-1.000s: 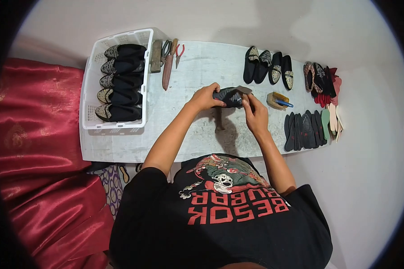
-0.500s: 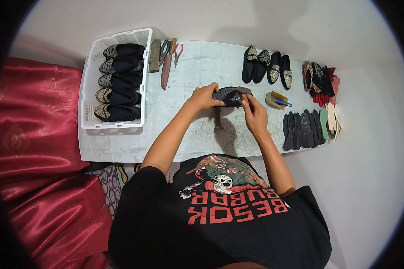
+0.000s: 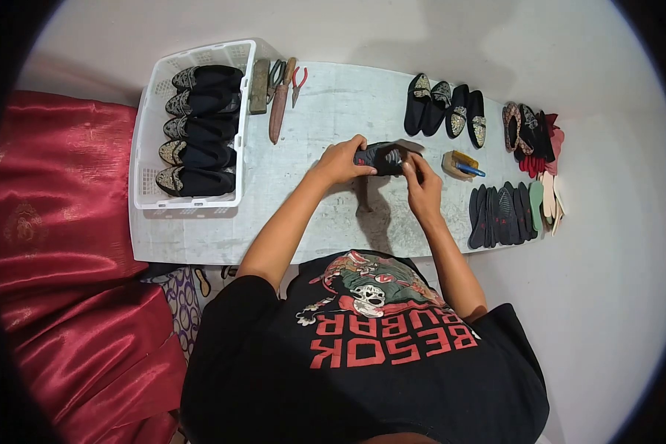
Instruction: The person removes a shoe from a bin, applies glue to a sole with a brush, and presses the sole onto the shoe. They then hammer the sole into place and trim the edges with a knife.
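Both hands are closed on a black shoe (image 3: 382,157) that lies sole-side up over the middle of the table. Its sole has grey stripes and a small red mark. My left hand (image 3: 342,160) grips the left end, thumb on the near side and fingers over the far edge. At the right end my right hand (image 3: 423,185) pinches the edge with thumb and fingertips, where a grey-brown flap (image 3: 409,146) stands up. Under the shoe shows part of a brownish stand (image 3: 362,195), mostly hidden by the shoe.
A white crate (image 3: 240,159) of black shoes stands left. Beside it lie a block (image 3: 259,87), a sheathed knife (image 3: 279,111) and red-handled pliers (image 3: 298,87). Rightward are several shoes (image 3: 458,115), a glue container with blue-handled brush (image 3: 460,164) and a row of soles (image 3: 503,214).
My right hand has shifted slightly right along the shoe's edge, and the flap there sits at a different angle. My left hand keeps its hold. The whole view has moved a little.
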Demonstrator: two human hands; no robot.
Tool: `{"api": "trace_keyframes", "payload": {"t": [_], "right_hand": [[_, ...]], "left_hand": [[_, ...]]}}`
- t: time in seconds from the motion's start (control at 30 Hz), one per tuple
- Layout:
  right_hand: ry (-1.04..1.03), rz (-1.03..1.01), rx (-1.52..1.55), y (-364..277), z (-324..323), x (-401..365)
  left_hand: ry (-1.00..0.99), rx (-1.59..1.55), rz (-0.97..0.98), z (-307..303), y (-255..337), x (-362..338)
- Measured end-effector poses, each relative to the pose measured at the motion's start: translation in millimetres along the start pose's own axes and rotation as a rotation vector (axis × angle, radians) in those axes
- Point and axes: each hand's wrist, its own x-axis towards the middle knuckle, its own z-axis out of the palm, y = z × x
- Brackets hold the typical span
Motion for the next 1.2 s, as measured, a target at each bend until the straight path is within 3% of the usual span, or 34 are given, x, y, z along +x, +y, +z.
{"api": "trace_keyframes", "payload": {"t": [0.1, 0.2, 0.33, 0.4, 0.47, 0.53, 0.7, 0.77, 0.87, 1.2], "right_hand": [[0.04, 0.071, 0.116, 14.6, -12.3, -28.2], [0.215, 0.077, 0.192, 38.3, -18.3, -54.1], [0.396, 0.329, 0.367, 88.6, -23.7, -71.1], [0.395, 0.67, 0.531, 114.5, -27.0, -78.9], [0.326, 0.776, 0.593, 131.0, -25.6, -88.5], [0.213, 1.06, 0.761, 151.8, -17.2, -101.3], [0.172, 0.997, 0.77, 160.8, 23.7, -119.2], [0.067, 1.046, 0.682, 152.5, 24.5, -115.1], [0.005, 0.961, 0.601, 155.2, 27.7, -103.6], [-0.132, 0.882, 0.596, 177.9, 54.0, -51.8]], "left_hand": [[0.076, 0.044, 0.079, 5.7, -6.0, 0.3], [0.125, 0.071, 0.131, 9.9, -7.6, -0.7], [0.015, 0.019, 0.004, -0.4, 3.7, 2.8], [-0.049, 0.011, -0.068, -4.4, 14.0, 2.9], [-0.036, 0.132, -0.078, -4.2, 20.6, 1.9], [-0.018, 0.187, -0.103, -4.5, 30.7, -2.5], [0.082, 0.305, -0.11, 5.0, 44.2, -9.9], [0.137, 0.2, 0.057, 14.6, 44.9, -11.1], [0.093, 0.3, 0.091, 25.4, 61.4, -12.2], [0.082, 0.48, -0.002, 56.4, 56.6, -2.6]]}}
